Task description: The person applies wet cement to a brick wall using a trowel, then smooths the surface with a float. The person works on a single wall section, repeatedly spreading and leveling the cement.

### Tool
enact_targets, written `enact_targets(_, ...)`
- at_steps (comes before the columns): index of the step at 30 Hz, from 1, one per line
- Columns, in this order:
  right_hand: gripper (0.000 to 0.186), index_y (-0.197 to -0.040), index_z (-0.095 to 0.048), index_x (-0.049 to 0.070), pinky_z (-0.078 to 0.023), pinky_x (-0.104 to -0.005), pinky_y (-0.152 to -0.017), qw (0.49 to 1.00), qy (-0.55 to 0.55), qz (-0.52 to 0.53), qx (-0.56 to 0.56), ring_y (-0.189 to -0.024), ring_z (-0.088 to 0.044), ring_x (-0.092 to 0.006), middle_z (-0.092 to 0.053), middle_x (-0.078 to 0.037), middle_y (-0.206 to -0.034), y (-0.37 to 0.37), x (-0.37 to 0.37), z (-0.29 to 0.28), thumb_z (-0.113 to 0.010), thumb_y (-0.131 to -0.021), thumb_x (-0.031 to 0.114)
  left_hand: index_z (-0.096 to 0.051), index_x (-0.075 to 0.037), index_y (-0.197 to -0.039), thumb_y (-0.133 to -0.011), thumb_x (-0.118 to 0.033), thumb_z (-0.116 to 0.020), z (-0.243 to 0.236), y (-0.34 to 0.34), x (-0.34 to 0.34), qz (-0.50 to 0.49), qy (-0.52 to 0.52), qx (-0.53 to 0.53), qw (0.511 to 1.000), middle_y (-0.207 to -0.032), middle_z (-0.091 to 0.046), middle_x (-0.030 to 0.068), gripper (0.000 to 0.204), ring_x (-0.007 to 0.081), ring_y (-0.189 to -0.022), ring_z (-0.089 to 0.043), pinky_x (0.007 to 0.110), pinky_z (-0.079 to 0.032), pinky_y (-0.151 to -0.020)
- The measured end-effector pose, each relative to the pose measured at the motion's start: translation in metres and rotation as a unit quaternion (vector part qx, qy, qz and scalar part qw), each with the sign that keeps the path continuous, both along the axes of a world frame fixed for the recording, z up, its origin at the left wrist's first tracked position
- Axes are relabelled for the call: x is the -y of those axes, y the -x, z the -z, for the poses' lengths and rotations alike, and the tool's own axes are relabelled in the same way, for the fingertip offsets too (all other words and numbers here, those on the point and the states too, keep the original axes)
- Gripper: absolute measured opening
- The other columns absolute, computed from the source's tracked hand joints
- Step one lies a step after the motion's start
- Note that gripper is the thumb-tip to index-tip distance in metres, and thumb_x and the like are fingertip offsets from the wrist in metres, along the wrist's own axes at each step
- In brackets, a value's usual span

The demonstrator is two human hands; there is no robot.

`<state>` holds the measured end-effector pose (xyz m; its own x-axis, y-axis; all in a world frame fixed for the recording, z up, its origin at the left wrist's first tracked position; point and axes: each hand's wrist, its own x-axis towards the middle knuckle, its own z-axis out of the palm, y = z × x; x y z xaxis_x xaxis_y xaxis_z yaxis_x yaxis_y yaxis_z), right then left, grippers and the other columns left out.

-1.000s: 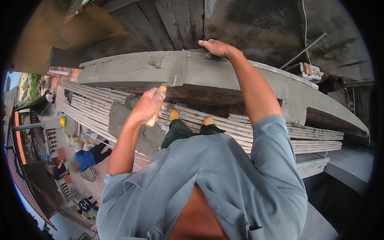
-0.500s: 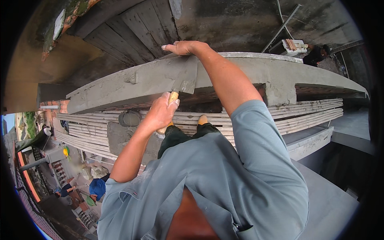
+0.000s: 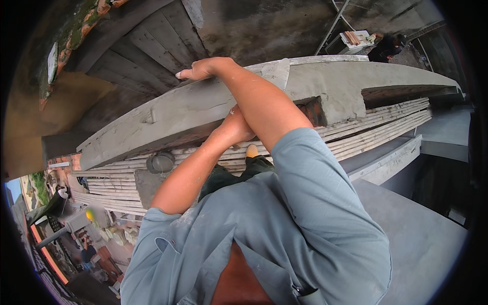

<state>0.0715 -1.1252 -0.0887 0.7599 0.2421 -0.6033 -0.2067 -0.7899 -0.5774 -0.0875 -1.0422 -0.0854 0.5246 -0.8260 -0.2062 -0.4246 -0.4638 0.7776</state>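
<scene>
Plastered beam (image 3: 178, 109), grey bucket (image 3: 160, 162) nearby, contents unclear

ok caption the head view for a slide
Right hand at the grey ledge, its forearm crossed over the left hand; trowel blade against the ledge.

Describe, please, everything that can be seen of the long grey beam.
The long grey beam runs across the view and looks bowed. Its face looks like cement plaster, mostly smooth, with a raised lump toward the left; recesses open in its lower side at the right. The right hand is at its upper edge. A trowel blade appears against the face, and the right forearm hides part of both. Pale poles run below.
</scene>
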Motion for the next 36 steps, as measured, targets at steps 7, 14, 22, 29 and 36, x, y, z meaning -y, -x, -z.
enact_targets(7, 0.109, -0.162, -0.041, -0.001, -0.024, -0.0591, -0.128, 1.000, 0.019, -0.008, 0.004, -0.161, -0.025, -0.0417, -0.031, -0.025, -0.171, -0.001, 0.007, -0.002, -0.041, -0.094, 0.084, -0.072, -0.004, -0.122, -0.089, -0.026, -0.078, 0.014, 0.007, 0.043, 0.006, 0.163, -0.007, 0.987, -0.126, -0.073, 0.0247, 0.040, 0.0403, -0.123, -0.067, 0.048, -0.053, -0.102)
enact_targets(14, 0.105, -0.160, -0.046, 0.002, -0.027, -0.0576, -0.127, 1.000, -0.002, -0.019, 0.013, -0.157, -0.034, -0.0422, -0.037, -0.025, -0.169, -0.007, 0.001, 0.010, -0.042, -0.093, 0.084, -0.064, 0.000, -0.119, -0.101, -0.022, -0.062, -0.033, 0.002, -0.027, -0.037, -0.141, 0.058, 0.988, -0.097, -0.074, 0.0271, 0.029, 0.0468, -0.098, -0.072, 0.054, -0.055, -0.088)
enact_targets(22, 0.108, -0.161, -0.043, 0.000, -0.027, -0.0550, -0.127, 1.000, -0.014, -0.024, 0.008, -0.158, -0.033, -0.0420, -0.040, -0.026, -0.167, -0.018, -0.001, 0.023, -0.043, -0.093, 0.084, -0.056, 0.001, -0.122, -0.104, -0.031, -0.062, -0.053, 0.015, -0.214, -0.234, -0.245, 0.073, 0.938, -0.093, -0.071, 0.0310, 0.038, 0.0521, -0.096, -0.069, 0.060, -0.052, -0.086)
enact_targets(29, 0.105, -0.162, -0.045, 0.006, -0.029, -0.0518, -0.126, 0.999, 0.028, -0.040, 0.000, -0.154, -0.041, -0.0386, -0.044, -0.023, -0.166, -0.017, -0.003, 0.014, -0.043, -0.093, 0.085, -0.058, 0.004, -0.126, -0.103, -0.031, -0.062, -0.061, 0.014, -0.332, -0.358, -0.279, 0.111, 0.884, -0.101, -0.070, 0.0322, 0.042, 0.0519, -0.104, -0.067, 0.056, -0.051, -0.090)
enact_targets(36, 0.107, -0.160, -0.048, 0.003, -0.030, -0.0545, -0.124, 0.999, 0.020, -0.026, 0.028, -0.152, -0.045, -0.0392, -0.051, -0.026, -0.159, -0.009, -0.003, 0.012, -0.044, -0.091, 0.085, -0.060, 0.004, -0.127, -0.102, -0.031, -0.063, -0.077, 0.007, -0.386, -0.387, -0.320, 0.130, 0.855, -0.109, -0.072, 0.0309, 0.043, 0.0496, -0.109, -0.067, 0.055, -0.052, -0.094)
